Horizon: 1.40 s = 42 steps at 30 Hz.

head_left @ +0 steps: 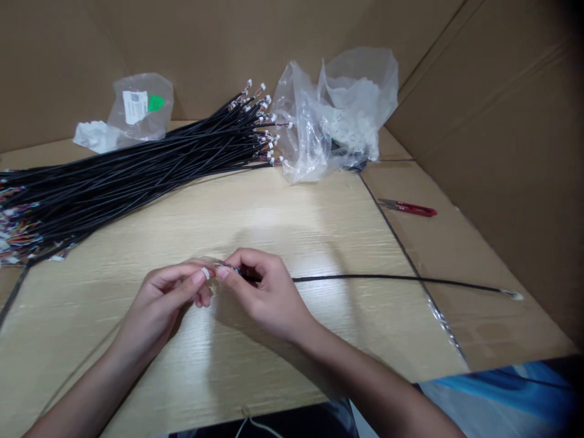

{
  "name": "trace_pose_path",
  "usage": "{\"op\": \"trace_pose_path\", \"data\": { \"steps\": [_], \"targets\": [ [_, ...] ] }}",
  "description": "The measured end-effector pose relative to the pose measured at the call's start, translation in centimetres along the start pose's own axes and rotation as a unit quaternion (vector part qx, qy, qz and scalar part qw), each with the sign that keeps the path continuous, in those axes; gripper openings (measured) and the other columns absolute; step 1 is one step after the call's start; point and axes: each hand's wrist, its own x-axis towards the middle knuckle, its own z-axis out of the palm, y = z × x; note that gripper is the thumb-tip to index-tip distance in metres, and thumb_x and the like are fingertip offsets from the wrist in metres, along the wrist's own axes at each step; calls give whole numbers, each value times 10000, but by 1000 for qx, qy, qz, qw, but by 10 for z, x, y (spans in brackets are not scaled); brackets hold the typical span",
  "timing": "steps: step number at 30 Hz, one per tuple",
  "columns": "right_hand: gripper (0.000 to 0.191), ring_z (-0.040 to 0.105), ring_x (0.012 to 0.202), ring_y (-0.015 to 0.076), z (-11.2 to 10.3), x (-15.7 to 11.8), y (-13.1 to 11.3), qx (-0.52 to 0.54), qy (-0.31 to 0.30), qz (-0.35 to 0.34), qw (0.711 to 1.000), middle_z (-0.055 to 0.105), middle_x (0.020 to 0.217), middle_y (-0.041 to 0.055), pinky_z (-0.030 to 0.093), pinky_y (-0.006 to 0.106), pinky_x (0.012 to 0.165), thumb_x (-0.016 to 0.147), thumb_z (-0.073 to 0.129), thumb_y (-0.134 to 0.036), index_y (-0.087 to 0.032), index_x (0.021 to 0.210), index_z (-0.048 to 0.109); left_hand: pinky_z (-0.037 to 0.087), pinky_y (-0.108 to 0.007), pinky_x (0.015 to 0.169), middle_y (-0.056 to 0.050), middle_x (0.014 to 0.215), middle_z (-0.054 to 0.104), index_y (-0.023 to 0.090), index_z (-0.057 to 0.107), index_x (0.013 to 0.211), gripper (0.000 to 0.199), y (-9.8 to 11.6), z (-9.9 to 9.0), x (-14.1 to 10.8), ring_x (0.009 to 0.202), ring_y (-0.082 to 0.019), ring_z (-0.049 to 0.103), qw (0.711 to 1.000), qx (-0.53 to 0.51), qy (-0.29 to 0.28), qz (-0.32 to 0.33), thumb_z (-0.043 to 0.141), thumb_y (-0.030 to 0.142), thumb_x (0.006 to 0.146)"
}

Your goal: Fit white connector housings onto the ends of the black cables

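Both hands meet mid-table: the left hand [171, 292] and right hand [260, 289] each pinch one end of a thin black cable [387, 277] between closed fingertips; it runs off to the right, its white-tipped far end lying on the cardboard [456, 255]

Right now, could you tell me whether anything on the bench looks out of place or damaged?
Nothing looks damaged. The left hand and right hand pinch one end of a single black cable, which trails right across the table seam. The cable bundle lies fanned, and red snips sit alone on the cardboard.
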Motion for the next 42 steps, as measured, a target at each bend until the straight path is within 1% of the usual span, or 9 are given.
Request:
{"op": "trace_pose_path", "data": {
  "steps": [8,11,15,21,24,27,33,37,42],
  "targets": [
    [221,504,605,99,1,0,1,-8,0,2,1000,590,640,-11,380,240,575,860,599,-297,-163,684,597,468,-141,539,-46,627,611,133,670,591,310,2,3,1,616,-65,547,998,51,6,37,704,339,821],
    [224,488,594,95,1,-1,1,-11,1,2,1000,576,629,-14,368,237,564,858,600,-293,-161,677,596,459,-135,541,-34,615,603,146,688,627,269,2,2,1,611,-59,539,998,45,5,39,707,329,822],
    [220,493,594,96,1,0,0,-11,1,-1,1000,583,627,-15,367,235,561,859,598,-282,-165,673,594,445,-154,537,-34,636,596,145,681,615,286,1,1,0,605,-60,518,998,49,5,40,699,331,831],
    [217,500,601,99,1,0,0,-10,0,11,1000,588,635,-12,381,237,571,854,600,-293,-165,678,600,428,-165,533,-26,637,599,159,696,645,247,1,1,0,591,-58,508,998,44,4,45,696,317,836],
    [214,512,617,102,1,-1,0,-9,0,7,1000,590,644,-11,388,240,583,855,598,-289,-166,681,599,449,-170,585,-22,647,600,158,683,639,249,1,1,0,663,-73,557,996,65,2,57,679,292,849],
    [225,496,612,99,2,-2,0,-19,5,1,1000,573,642,-13,381,241,576,861,593,-289,-164,674,591,466,-185,643,-15,665,591,170,694,679,206,-1,-2,-1,732,-88,588,992,101,8,75,665,265,859],
    [233,473,602,104,4,-3,1,-70,17,-10,997,553,638,-7,362,251,563,870,590,-301,-163,681,596,439,-186,605,-4,721,593,211,724,787,103,-4,-6,-6,713,-81,565,986,141,26,85,660,243,861],
    [235,478,610,110,5,-4,3,-95,14,-16,995,560,648,4,362,255,570,880,578,-301,-161,694,607,430,-172,586,-2,743,600,208,724,794,82,-6,-7,-8,721,-76,564,985,148,38,83,671,232,851],
    [240,481,619,107,7,-4,5,-100,15,-23,995,558,650,4,366,248,580,878,584,-296,-150,688,606,426,-160,578,-19,735,589,184,724,779,95,-8,-6,-7,738,-83,572,985,142,47,85,685,243,842]
  ]
}}
